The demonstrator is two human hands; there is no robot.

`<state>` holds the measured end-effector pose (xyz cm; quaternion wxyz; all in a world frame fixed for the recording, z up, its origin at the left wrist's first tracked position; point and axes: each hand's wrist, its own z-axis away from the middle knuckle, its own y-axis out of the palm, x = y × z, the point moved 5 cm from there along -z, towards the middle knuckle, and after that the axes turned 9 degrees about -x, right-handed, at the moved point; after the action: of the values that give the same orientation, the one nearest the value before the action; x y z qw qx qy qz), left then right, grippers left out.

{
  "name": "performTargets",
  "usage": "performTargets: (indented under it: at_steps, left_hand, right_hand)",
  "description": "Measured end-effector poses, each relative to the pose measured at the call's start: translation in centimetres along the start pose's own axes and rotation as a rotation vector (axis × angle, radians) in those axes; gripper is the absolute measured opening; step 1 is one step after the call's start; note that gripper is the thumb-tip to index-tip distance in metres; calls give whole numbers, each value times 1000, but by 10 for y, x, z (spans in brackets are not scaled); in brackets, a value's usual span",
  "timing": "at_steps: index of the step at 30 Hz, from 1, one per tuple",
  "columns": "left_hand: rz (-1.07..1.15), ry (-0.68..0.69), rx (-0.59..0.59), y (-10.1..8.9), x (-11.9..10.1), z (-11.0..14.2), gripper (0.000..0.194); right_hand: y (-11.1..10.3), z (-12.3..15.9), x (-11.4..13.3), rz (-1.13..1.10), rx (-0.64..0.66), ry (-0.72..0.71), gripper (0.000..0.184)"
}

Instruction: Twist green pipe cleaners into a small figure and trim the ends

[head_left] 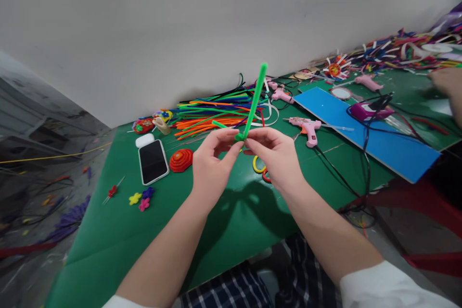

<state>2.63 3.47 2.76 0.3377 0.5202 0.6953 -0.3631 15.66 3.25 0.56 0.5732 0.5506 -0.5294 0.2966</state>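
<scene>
Between my two hands, raised over the green table (pixel 173 231), is a bright green pipe cleaner (pixel 255 98). Its long end points up and a shorter end sticks out to the left; the part at my fingertips is bent into a small bundle. My left hand (pixel 214 161) pinches that bundle between thumb and fingers. From the other side my right hand (pixel 276 154) pinches it too, close to the base of the long end. Scissors (pixel 258 165) with yellow and red handle loops lie below, partly hidden by my right hand.
Behind my hands lies a pile of coloured pipe cleaners (pixel 202 122). To the left are a phone (pixel 153 162), an orange-red coiled piece (pixel 181 160) and small flowers (pixel 144 204). A pink glue gun (pixel 306 130), its cable and a blue board (pixel 361 130) lie right. Another person's hand (pixel 449 84) shows far right.
</scene>
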Motion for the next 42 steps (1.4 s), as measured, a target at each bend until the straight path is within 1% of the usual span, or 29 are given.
performTargets:
  at_steps: [4,7,10,13,16,19,24,28,31,34,38,42]
  left_hand:
    - [43,-46,4,0,1,-2,22]
    - [78,-123,44,0,4,-4,26]
    - [108,-218,100,0,7,-6,29]
    - [131,-259,134,1,6,-5,28]
    - [157,-275,155,3,4,-4,28]
    - [179,-287,172,5,4,-3,30]
    - [235,-293,169,7,11,-3,36]
    - [228,-268,166,6,13,-5,35]
    - [212,-247,153,4,11,-6,34]
    - [171,-219,160,3,8,-5,31]
    - [83,-150,141,3,4,-2,22]
    - [-16,-93,118,2,4,-1,19]
  right_hand:
    - [0,-2,-1,79,75,-18,17]
    - [-1,-4,3,149,115,-47,17]
    - [-3,-5,13,288,112,-182,13]
    - [-4,-4,20,388,101,-283,7]
    - [-3,-3,23,427,109,-307,6]
    - [-1,-3,21,439,135,-282,6]
    - [0,-3,16,406,133,-212,8]
    - [-2,-4,16,346,141,-153,14]
    - [-5,-4,17,385,143,-134,15]
    - [-7,-4,20,468,133,-156,11]
    - [-4,-1,23,569,140,-222,13]
    - [0,3,25,676,80,-323,17]
